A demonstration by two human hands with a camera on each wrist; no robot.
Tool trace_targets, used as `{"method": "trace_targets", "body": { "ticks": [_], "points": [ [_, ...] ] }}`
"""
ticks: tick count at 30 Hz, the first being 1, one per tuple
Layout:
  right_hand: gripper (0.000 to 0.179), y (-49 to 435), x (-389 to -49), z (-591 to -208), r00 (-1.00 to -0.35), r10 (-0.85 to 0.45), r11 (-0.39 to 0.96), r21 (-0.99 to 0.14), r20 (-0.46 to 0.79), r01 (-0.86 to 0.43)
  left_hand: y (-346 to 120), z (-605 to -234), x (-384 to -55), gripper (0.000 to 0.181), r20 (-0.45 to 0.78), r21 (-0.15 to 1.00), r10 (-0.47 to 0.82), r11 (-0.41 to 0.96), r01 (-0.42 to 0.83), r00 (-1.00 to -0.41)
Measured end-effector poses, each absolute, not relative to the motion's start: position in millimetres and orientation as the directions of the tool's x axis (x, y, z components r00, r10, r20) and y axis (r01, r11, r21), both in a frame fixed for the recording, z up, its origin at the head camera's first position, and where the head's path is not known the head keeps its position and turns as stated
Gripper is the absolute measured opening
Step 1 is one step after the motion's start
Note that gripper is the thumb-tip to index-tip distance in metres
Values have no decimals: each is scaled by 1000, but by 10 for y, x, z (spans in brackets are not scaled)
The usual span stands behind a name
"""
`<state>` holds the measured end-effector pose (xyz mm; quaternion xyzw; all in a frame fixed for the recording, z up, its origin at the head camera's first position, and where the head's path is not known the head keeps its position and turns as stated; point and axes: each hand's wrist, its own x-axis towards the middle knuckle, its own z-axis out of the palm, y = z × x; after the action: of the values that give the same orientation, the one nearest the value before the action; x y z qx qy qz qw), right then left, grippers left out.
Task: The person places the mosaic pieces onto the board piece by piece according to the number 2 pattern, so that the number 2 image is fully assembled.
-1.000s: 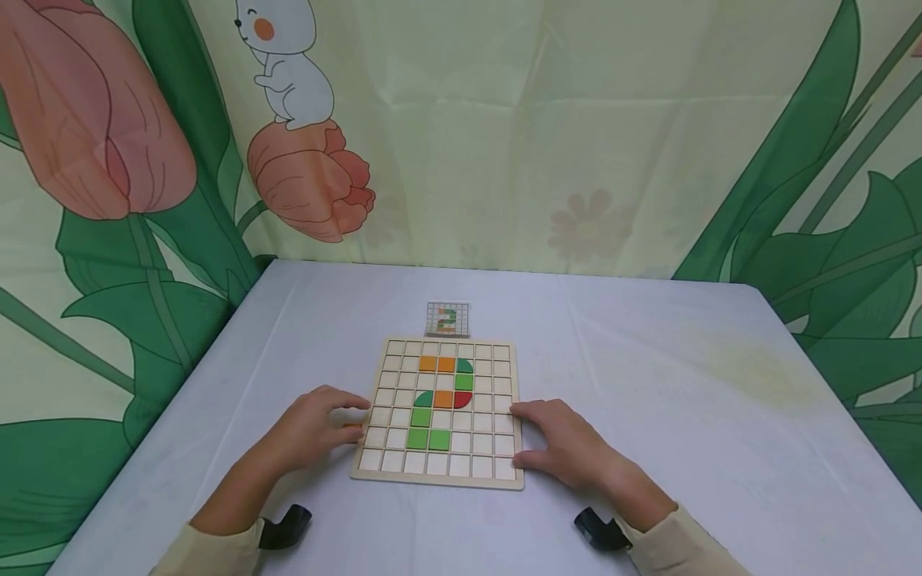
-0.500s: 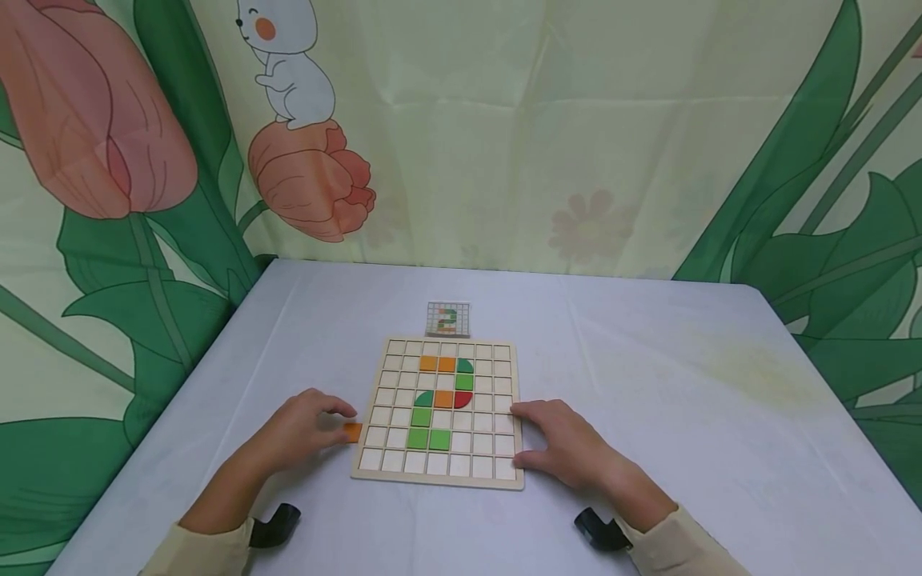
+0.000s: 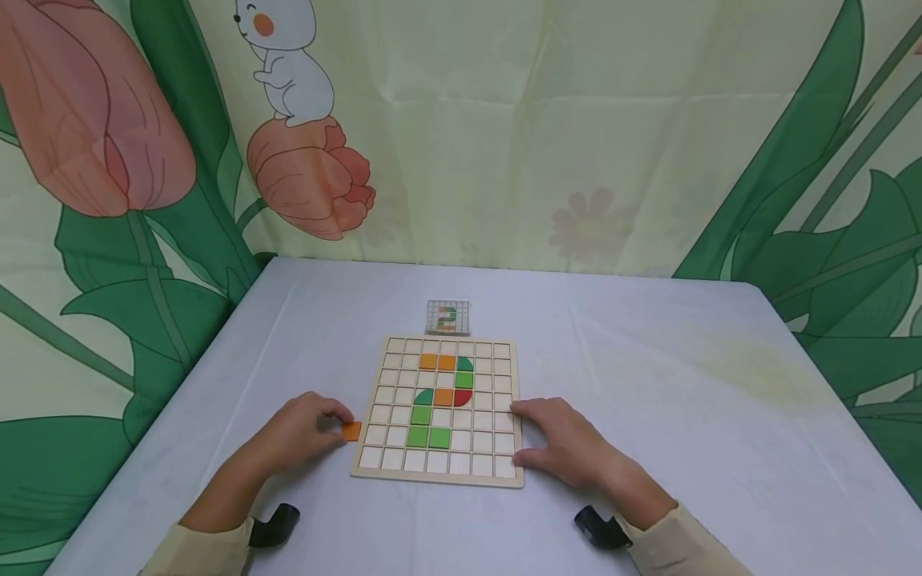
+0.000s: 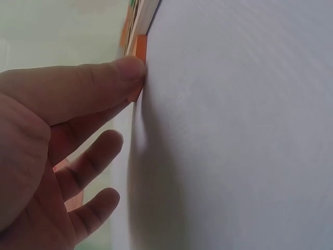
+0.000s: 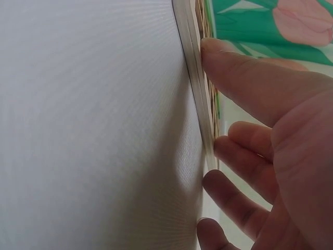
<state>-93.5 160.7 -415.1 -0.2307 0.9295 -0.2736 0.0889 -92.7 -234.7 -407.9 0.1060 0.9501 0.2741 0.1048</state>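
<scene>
My left hand [image 3: 306, 430] pinches an orange square tile [image 3: 350, 432] between thumb and fingertips, just off the left edge of a wooden grid board [image 3: 366, 472]. In the left wrist view the thumb covers part of the orange tile [image 4: 140, 47], whose far end is right at the board's edge. The other fingers are spread and curve slightly. At the board's right edge, my right hand [image 3: 569, 440] rests its thumb and fingertips against the rim. Orange tiles [image 3: 437, 362], green square tiles [image 3: 428, 438], dark green quarter rounds [image 3: 425, 397] and a red quarter round [image 3: 463, 398] lie in the grid.
A small card [image 3: 448, 318] with a coloured pattern on a grid lies just behind the board. The white-covered table [image 3: 648, 360] reaches back to a printed curtain [image 3: 461, 144]. A black wrist mount [image 3: 275, 526] sticks out by the left sleeve, another [image 3: 601, 528] by the right.
My left hand has drawn back slightly left from the board's edge, and the orange tile now shows at its fingertips. The right hand and the board stay where they were.
</scene>
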Motion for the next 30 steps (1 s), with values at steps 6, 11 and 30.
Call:
{"method": "trace_targets", "body": {
  "ticks": [6, 11, 30],
  "points": [
    [63, 1606, -935, -4140, -878, -477, 742, -554, -42, -377, -2330, -4079, -947, 19, -147, 531, 241, 838, 129, -959],
    [63, 1604, -931, -4133, -877, -479, 741, -555, -42, -378, -2318, -4066, -953, 18, -156, 512, 238, 850, 127, -959],
    [63, 1606, -931, -4132, -876, -481, 742, -549, -36, -385, -2238, -3953, -949, 16, -142, 459, 237, 876, 148, -961]
  ]
}}
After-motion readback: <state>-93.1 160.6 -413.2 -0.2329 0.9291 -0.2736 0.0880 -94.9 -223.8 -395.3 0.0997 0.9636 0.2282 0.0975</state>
